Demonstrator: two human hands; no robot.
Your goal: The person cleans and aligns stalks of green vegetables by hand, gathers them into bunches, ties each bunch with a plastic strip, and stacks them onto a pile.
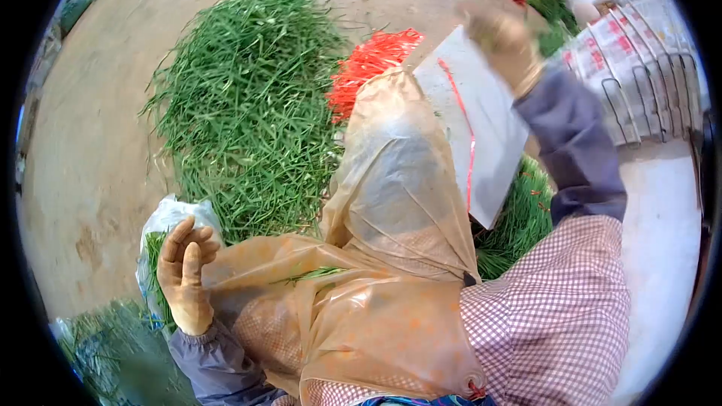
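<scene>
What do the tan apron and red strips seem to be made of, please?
Tan apron: probably thin plastic, glossy and translucent, as checked cloth shows through. Red strips: perhaps plastic ribbon, judging by the thin, bright strands; their finish is unclear.

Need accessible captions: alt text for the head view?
A person's left hand is raised, loosely open, beside a white bag; the right hand is blurred near a white board. Beyond a tan apron lie a heap of green stalks and red strands.
</scene>
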